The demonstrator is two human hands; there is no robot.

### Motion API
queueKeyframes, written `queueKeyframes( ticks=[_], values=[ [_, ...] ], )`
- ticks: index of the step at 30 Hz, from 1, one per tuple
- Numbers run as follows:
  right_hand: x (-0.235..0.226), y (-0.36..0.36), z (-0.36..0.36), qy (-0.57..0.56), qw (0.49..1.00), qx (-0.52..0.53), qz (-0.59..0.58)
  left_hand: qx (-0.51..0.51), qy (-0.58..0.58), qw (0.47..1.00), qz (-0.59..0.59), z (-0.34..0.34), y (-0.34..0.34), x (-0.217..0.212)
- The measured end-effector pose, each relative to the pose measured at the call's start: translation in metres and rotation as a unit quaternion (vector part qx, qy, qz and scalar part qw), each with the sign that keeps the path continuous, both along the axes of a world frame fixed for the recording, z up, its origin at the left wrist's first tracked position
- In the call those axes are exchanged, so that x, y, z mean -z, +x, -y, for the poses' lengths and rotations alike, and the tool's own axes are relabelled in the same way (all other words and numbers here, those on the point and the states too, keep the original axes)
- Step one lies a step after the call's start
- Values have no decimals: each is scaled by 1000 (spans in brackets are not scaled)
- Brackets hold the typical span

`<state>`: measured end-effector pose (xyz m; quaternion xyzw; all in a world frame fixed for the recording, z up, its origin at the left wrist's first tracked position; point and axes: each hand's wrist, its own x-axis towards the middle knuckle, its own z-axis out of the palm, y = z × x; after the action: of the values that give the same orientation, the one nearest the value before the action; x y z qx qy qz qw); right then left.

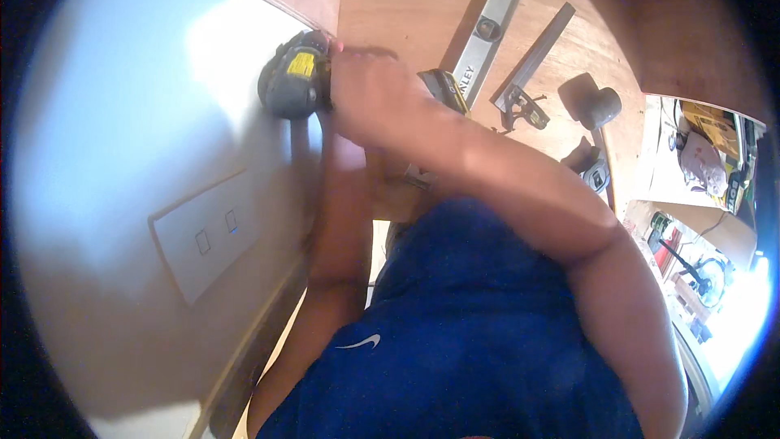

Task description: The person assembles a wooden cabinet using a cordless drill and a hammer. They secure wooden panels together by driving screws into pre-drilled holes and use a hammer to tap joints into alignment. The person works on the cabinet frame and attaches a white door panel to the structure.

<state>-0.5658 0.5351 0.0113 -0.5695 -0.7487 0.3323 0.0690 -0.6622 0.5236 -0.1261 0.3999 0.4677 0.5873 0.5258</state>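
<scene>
My right hand (370, 93) is closed around the grip of a black power drill with a yellow label (299, 73), held where the white wall panel meets the wooden surface. The drill's rounded back faces up toward me, and its front end is hidden. A black-and-yellow block (445, 91) shows just past my right hand, likely the drill's battery. My left forearm (345, 219) rises beneath the right one, close to the panel. Most of my left hand (348, 150) is covered by the right hand and the drill, so its fingers cannot be made out.
On the wooden surface (390, 0) lie a spirit level (487, 28), a combination square (532, 65), a black-headed mallet (603, 106) and a tape measure (597, 175). A switch plate (211, 232) sits on the left panel. At right, a recess holds bags and packages (707, 154).
</scene>
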Motion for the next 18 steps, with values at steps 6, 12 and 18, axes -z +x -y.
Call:
queueKeyframes(
  ticks=[6, 12, 18],
  values=[
    [6, 3, 5, -37, 999, 17, 19, 7, -3, 1000, -26, -2, 3, -1],
    [10, 3, 11, -19, 1000, -8, 23, 3, 4, 996, -84, 0, -2, 2],
    [2, 7, 18, -100, 994, -47, 0, -3, 30, 968, -249, 7, -9, 15]
  ],
)
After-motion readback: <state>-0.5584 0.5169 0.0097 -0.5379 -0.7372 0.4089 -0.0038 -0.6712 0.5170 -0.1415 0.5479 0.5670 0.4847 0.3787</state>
